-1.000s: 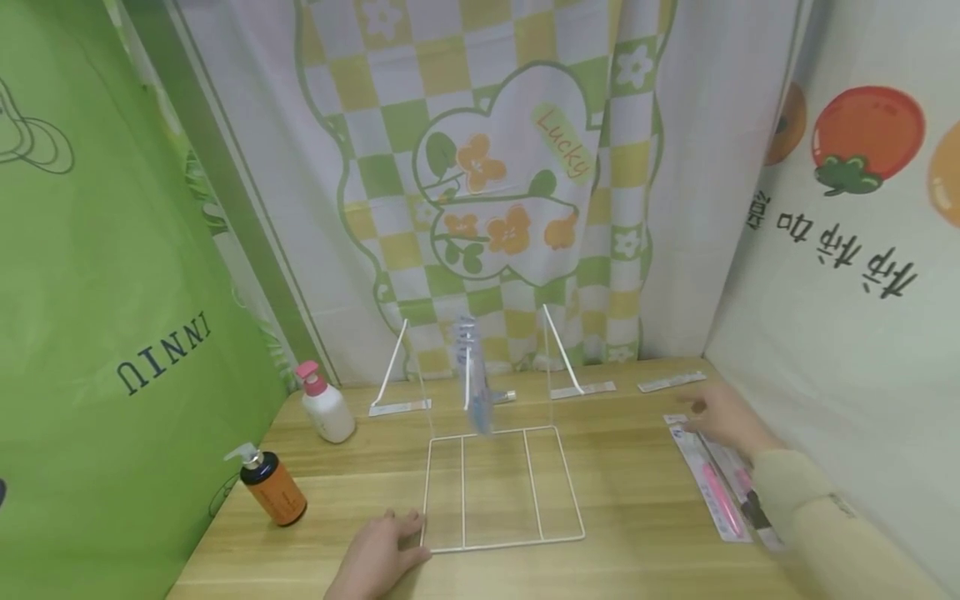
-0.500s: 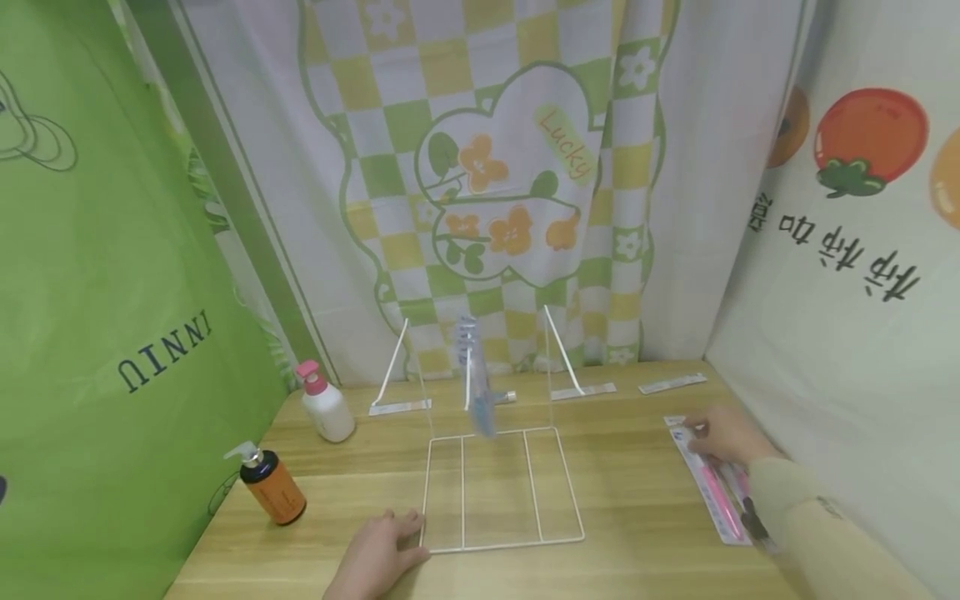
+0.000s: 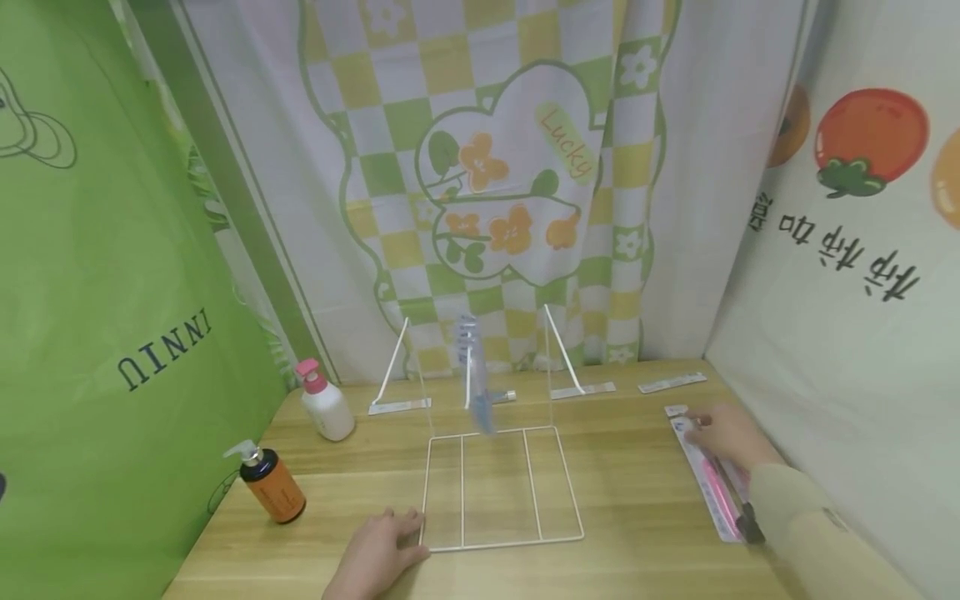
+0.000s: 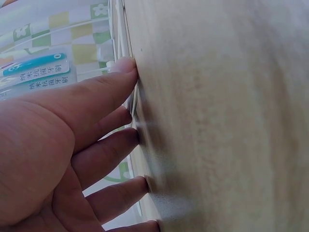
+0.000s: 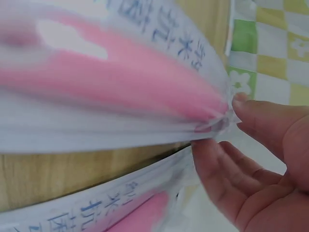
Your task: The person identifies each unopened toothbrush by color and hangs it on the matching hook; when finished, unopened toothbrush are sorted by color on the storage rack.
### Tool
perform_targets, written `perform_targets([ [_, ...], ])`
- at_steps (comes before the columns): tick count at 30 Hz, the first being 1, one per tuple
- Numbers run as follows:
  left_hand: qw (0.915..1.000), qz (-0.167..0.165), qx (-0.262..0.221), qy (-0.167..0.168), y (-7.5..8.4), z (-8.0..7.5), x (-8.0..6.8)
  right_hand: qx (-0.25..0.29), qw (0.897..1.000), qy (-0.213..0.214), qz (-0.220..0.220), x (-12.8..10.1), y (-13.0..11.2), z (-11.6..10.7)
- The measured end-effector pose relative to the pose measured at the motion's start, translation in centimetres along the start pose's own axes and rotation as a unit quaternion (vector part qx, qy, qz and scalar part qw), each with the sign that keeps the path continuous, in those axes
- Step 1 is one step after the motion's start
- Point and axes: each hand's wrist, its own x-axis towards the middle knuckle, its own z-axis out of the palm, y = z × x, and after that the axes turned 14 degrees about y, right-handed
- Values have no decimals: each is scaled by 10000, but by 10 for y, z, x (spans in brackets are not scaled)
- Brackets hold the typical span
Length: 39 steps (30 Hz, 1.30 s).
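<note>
Right hand (image 3: 723, 433) has shifted from hovering over the far end of the toothbrush packs to pinching the top pack (image 3: 712, 479); the wrist view shows thumb and fingers (image 5: 227, 159) closed on the pack's edge, that end lifted off the surface (image 3: 637, 533). A second pack (image 5: 120, 212) lies directly under it. Left hand (image 3: 378, 550) hasn't moved: flat, fingers straight, pressing the front-left corner of the wire rack (image 3: 502, 487).

Risks, as I judge them:
- Grip is only on the thin film edge, so the pack could slip out or tear.
- Packs overlap, so the lower one may drag along.
- Rack looks light; if the left hand lets up, it could slide or tip, along with the blue pack (image 3: 476, 392) hanging on it.
</note>
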Motion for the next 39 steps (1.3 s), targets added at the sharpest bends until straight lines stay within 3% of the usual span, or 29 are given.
perform_targets([
  [8,9999,-97,29,-40,1,-1,1,102,9987,440,-216,-8,-18,-6],
  [14,9999,-108,15,-62,2,-1,1,182,9978,628,-135,-20,-52,-17],
  [19,9999,-88,9,-72,1,-1,1,551,9918,1118,-289,-38,-88,-26],
  [22,9999,-101,-17,-76,1,-1,1,803,9796,1690,-737,-50,-114,-31],
  [24,9999,-104,-29,-71,1,-1,0,868,9656,2139,-1193,-57,-131,-33],
  [28,10000,-66,-32,-34,2,-1,0,1032,9231,2933,-2263,-71,-163,-36],
  [30,10000,-41,-26,-12,2,-1,-1,1163,9026,3149,-2697,-78,-176,-38],
  [32,10000,-32,-29,6,2,-1,-1,1315,8892,3237,-2954,-84,-189,-40],
  [39,10000,-21,-72,4,1,0,-1,1916,8775,3045,-3172,-109,-224,-41],
])
